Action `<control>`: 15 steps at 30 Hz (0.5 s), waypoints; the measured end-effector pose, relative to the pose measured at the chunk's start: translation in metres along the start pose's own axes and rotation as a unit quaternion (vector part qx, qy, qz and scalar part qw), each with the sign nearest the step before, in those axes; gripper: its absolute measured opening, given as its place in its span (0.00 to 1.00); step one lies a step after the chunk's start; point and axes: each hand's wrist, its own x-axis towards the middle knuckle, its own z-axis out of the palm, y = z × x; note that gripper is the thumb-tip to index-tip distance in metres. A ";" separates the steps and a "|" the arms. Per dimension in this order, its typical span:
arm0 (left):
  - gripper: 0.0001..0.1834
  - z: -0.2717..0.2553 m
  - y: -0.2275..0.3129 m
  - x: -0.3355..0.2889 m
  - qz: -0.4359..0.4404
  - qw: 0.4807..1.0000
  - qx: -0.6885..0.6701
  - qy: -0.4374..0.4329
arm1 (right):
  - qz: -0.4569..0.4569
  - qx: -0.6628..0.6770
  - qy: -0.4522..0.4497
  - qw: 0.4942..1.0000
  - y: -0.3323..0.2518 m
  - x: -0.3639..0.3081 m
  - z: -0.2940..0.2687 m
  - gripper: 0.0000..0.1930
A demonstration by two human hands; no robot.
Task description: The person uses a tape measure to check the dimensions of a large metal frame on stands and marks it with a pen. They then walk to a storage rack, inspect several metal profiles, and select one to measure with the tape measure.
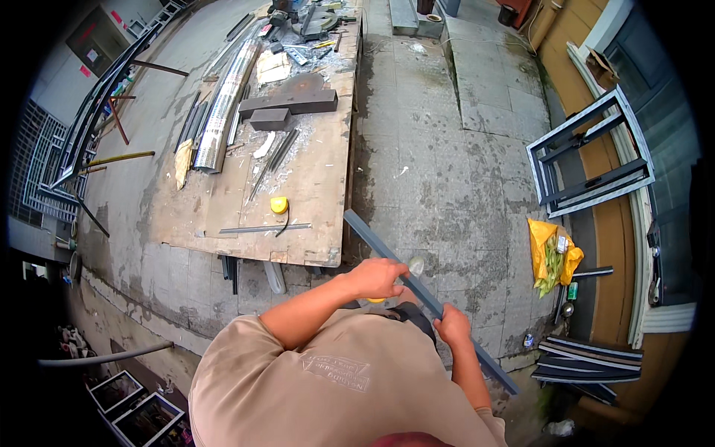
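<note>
A long grey metal profile (426, 296) slants across in front of my body, its far end close to the right edge of the worktable (313, 246). My left hand (380, 277) is closed on the profile around its middle, the fingers at its left edge. Lower down, my right hand (452, 325) is wrapped round the same profile. Both hands hold it clear of the table. On the near part of the table lie a yellow tape measure (279, 205) with a dark strap and a thin grey strip (265, 229).
Dark box profiles (298, 103), a shiny wrapped bundle (227, 108) and scraps cover the table farther off. At the right, a grey window frame (592, 153) leans on the wall, above a yellow bag (547, 253) and stacked profiles (588, 360). A metal rack (97, 104) stands left.
</note>
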 end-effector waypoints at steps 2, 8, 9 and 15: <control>0.25 -0.008 -0.001 0.048 -0.001 0.996 0.062 0.058 | -0.073 -0.039 0.003 0.997 -0.001 0.064 -0.033 0.14; 0.36 -0.062 -0.019 0.145 -0.167 0.977 0.072 0.112 | -0.313 -0.129 0.003 0.941 -0.069 0.255 -0.165 0.11; 0.36 -0.072 -0.025 0.158 -0.193 0.971 0.075 0.119 | -0.343 -0.148 -0.005 0.927 -0.086 0.278 -0.185 0.10; 0.24 -0.130 -0.078 0.230 -0.323 0.937 0.087 0.103 | -0.498 -0.169 -0.016 0.850 -0.169 0.410 -0.250 0.07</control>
